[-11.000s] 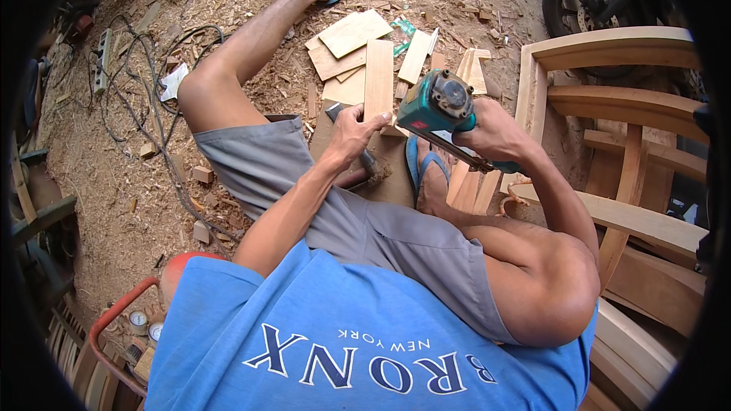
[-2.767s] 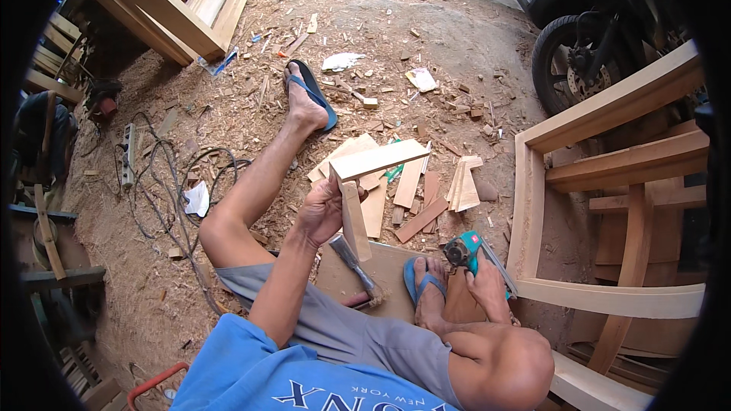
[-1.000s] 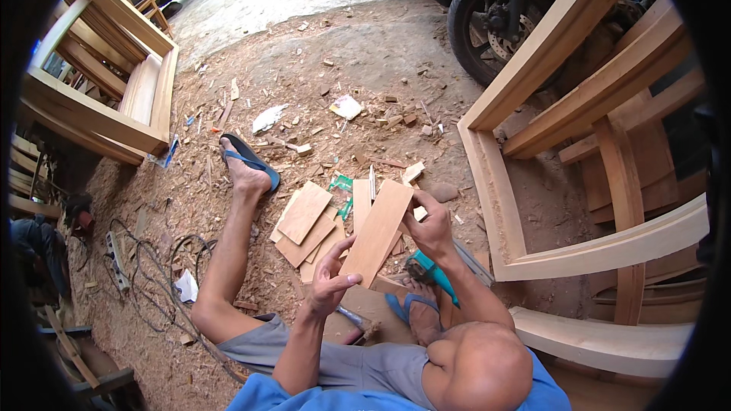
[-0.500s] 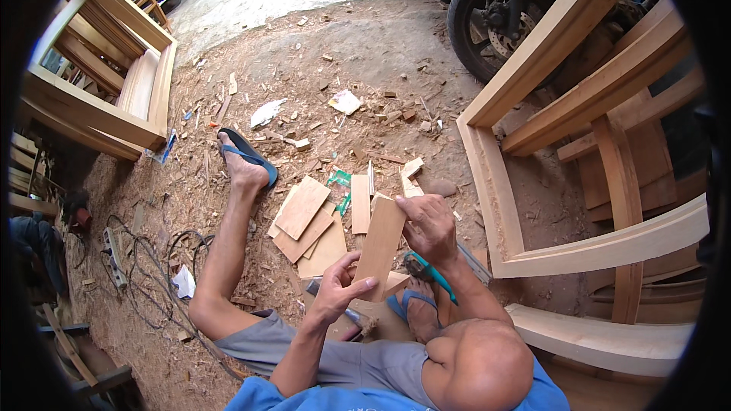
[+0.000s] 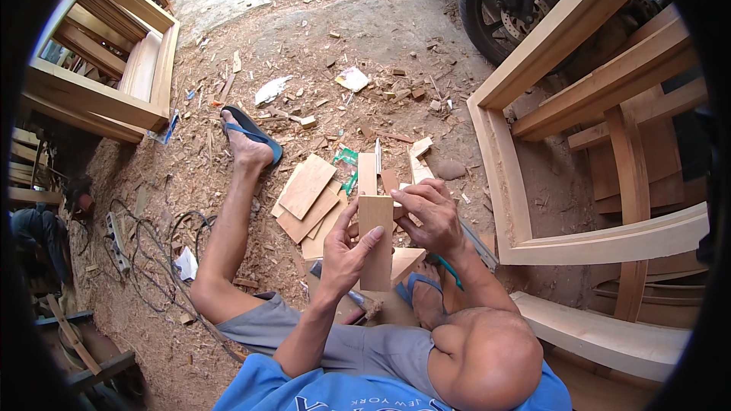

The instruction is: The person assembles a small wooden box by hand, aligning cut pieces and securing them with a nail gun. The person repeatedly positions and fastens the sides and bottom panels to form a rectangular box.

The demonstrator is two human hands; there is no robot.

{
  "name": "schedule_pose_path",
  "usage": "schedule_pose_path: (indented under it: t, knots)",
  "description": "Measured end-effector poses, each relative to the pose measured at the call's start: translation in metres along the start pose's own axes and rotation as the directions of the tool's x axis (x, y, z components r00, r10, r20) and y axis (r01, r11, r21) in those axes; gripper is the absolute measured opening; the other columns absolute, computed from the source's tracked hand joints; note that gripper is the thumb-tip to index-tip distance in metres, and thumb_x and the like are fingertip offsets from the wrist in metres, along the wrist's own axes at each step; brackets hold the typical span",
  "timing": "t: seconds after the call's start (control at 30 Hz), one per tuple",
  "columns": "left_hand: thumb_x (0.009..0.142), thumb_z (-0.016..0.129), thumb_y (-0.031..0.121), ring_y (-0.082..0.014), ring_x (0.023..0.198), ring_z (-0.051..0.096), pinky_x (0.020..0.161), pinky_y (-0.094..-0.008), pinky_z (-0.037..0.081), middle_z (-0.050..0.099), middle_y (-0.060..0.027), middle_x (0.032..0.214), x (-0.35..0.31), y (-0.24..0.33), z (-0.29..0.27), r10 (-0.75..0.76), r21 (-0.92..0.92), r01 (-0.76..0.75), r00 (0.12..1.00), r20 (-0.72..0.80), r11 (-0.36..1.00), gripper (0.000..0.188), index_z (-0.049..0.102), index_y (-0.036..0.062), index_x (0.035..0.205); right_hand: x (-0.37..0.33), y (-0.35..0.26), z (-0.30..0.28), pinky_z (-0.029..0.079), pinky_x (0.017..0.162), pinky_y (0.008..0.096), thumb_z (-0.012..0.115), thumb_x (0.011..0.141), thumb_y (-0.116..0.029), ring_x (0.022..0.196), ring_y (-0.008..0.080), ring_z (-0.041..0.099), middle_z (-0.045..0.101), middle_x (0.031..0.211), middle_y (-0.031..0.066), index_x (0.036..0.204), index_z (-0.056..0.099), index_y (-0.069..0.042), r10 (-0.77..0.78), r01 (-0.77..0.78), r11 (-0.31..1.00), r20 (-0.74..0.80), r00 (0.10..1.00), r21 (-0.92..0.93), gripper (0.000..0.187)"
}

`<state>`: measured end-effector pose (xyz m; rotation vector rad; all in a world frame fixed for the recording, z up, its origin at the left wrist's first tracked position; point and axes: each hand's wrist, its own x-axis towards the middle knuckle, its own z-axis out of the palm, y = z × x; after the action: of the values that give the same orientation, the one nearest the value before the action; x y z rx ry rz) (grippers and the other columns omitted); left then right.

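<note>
A flat rectangular wooden board (image 5: 375, 259) is held upright over my lap between both hands. My left hand (image 5: 344, 255) grips its left side, thumb across the front face and fingers behind. At the upper right corner, the fingers of my right hand (image 5: 429, 213) are pinched against the board's edge. Just beyond lie several thin wooden boards (image 5: 308, 185) in a loose pile on the ground, with a narrow wooden strip (image 5: 367, 171) beside them. Partly hidden behind the held board is a wedge-shaped wood piece (image 5: 407, 260).
A wooden frame (image 5: 502, 183) stands at the right, another frame (image 5: 164, 68) at the far left. A motorcycle wheel (image 5: 491, 11) is at the back right. Cables (image 5: 148, 266) and a power strip (image 5: 116, 242) lie left of my leg. Shavings and scraps cover the ground.
The board has turned from a slant to nearly vertical and come slightly lower. My left hand has moved up along its side; my right hand stays near the upper corner.
</note>
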<state>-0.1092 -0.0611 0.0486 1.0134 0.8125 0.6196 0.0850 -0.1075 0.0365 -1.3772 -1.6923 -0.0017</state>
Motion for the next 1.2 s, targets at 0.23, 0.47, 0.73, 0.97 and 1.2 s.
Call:
schedule_pose_path:
  t: [0.23, 0.47, 0.73, 0.97, 1.2]
  knots:
    - [0.090, 0.074, 0.014, -0.0152, 0.097, 0.067, 0.080, -0.0283, 0.058, 0.068, -0.0160, 0.117, -0.004, -0.005, 0.003, 0.066, 0.033, -0.064, 0.996, -0.057, 0.997, 0.071, 0.038, 0.0029, 0.150, -0.001, -0.002, 0.004, 0.050, 0.082, 0.0388, 0.081, 0.061, 0.004, 0.089, 0.0268, 0.066, 0.071, 0.097, 0.0110, 0.115, 0.069, -0.005, 0.123, -0.121, 0.989, -0.021, 0.992, 0.083, 0.056]
    - [0.091, 0.073, 0.014, -0.0145, 0.096, 0.067, 0.080, -0.0275, 0.057, 0.067, -0.0154, 0.120, -0.006, -0.003, 0.005, 0.018, 0.067, -0.016, 0.999, -0.028, 0.998, 0.069, 0.039, 0.0077, 0.151, 0.003, 0.000, 0.001, 0.051, 0.084, 0.0377, 0.078, 0.065, 0.004, 0.095, 0.0265, 0.068, 0.073, 0.103, 0.0107, 0.110, 0.069, -0.005, 0.064, -0.062, 0.994, -0.019, 0.998, 0.093, 0.047]
    - [0.092, 0.072, 0.015, -0.0137, 0.095, 0.067, 0.079, -0.0268, 0.057, 0.068, -0.0138, 0.120, -0.007, -0.007, 0.005, 0.063, 0.032, -0.061, 0.996, -0.065, 0.998, 0.060, 0.047, 0.0075, 0.147, 0.002, -0.001, 0.002, 0.053, 0.087, 0.0377, 0.075, 0.062, 0.010, 0.096, 0.0277, 0.069, 0.073, 0.104, 0.0115, 0.107, 0.070, -0.004, 0.108, -0.114, 0.973, 0.042, 0.993, 0.199, 0.047]
    - [0.093, 0.072, 0.017, -0.0130, 0.093, 0.068, 0.077, -0.0261, 0.057, 0.069, -0.0111, 0.120, -0.007, -0.008, 0.005, 0.047, 0.057, -0.042, 0.994, -0.094, 0.997, 0.056, 0.051, 0.0086, 0.144, -0.001, 0.004, 0.004, 0.053, 0.089, 0.0375, 0.073, 0.064, 0.010, 0.099, 0.0271, 0.069, 0.073, 0.107, 0.0124, 0.107, 0.070, -0.003, 0.208, -0.235, 0.909, 0.113, 0.972, 0.344, 0.045]
    - [0.092, 0.072, 0.016, -0.0139, 0.095, 0.068, 0.079, -0.0271, 0.056, 0.070, -0.0120, 0.118, -0.006, -0.005, 0.002, 0.058, 0.087, -0.050, 0.994, -0.089, 0.995, 0.056, 0.052, 0.0090, 0.143, 0.007, 0.001, -0.008, 0.052, 0.094, 0.0365, 0.072, 0.069, 0.007, 0.105, 0.0258, 0.067, 0.071, 0.113, 0.0134, 0.109, 0.070, -0.002, 0.293, -0.390, 0.817, 0.276, 0.915, 0.424, 0.041]
